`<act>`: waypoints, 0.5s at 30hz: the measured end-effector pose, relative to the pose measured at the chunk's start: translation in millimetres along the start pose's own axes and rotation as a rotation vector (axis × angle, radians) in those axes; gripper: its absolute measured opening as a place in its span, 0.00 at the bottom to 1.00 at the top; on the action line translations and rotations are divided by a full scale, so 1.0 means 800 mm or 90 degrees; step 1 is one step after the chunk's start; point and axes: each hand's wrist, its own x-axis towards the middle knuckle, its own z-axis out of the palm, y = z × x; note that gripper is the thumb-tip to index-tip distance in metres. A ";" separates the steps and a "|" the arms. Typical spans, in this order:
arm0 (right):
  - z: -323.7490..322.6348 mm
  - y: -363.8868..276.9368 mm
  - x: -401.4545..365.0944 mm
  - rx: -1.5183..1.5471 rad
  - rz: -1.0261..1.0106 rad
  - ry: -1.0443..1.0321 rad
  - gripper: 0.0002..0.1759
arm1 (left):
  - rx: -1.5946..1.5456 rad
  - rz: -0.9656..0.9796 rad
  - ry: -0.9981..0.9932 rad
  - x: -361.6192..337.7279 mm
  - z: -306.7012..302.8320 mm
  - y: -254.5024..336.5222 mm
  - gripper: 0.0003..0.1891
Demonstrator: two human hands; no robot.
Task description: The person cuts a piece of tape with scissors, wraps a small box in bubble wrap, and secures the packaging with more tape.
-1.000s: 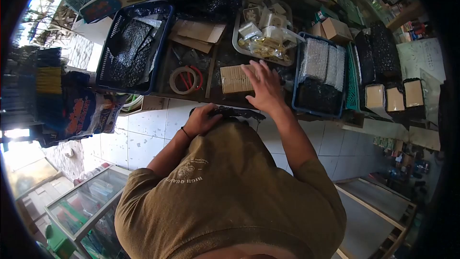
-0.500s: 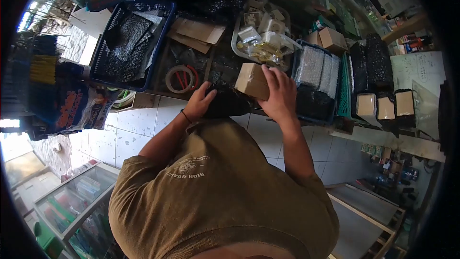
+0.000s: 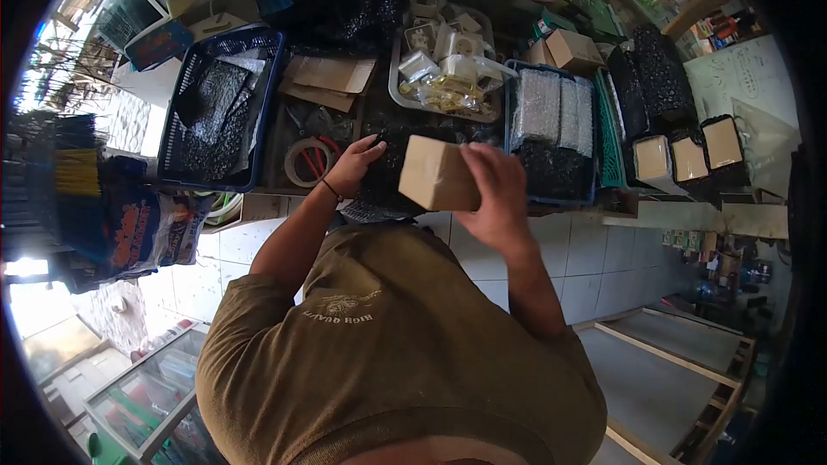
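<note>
My right hand [image 3: 497,198] grips a small plain cardboard box [image 3: 425,170] from its right side, holding it tilted above the work surface. Beneath and left of the box lies dark black bubble wrap [image 3: 392,176], partly hidden by it. At the left edge of that wrap, my left hand [image 3: 351,165] has its thumb and fingers closed on the sheet. A roll of tape [image 3: 294,164] and a red-handled tool [image 3: 326,153] lie just left of my left hand.
Behind the box stands a white tray [image 3: 398,86] of sockets and small packets. A blue basket [image 3: 258,133] with black bubble wrap is at left, beside flat cardboard pieces [image 3: 332,77]. On the right are a blue crate [image 3: 594,176] of bubble-wrapped packs and several black-wrapped boxes [image 3: 689,159].
My right hand has brought the box left and nearer to me, tilting it. The black wrap now spreads beneath it. My left hand stays at the wrap's left edge. The camera view has shifted.
</note>
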 end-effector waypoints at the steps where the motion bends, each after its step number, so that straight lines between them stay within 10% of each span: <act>1: 0.010 -0.002 -0.001 0.006 -0.004 -0.015 0.51 | 0.003 0.002 0.000 0.000 0.000 0.000 0.18; 9: 0.031 -0.008 0.004 0.028 0.002 -0.028 0.51 | 0.160 0.084 0.096 -0.004 -0.010 -0.010 0.11; 15: -0.035 0.015 0.003 0.197 0.003 0.107 0.51 | 0.531 0.225 -0.109 -0.060 0.028 0.043 0.10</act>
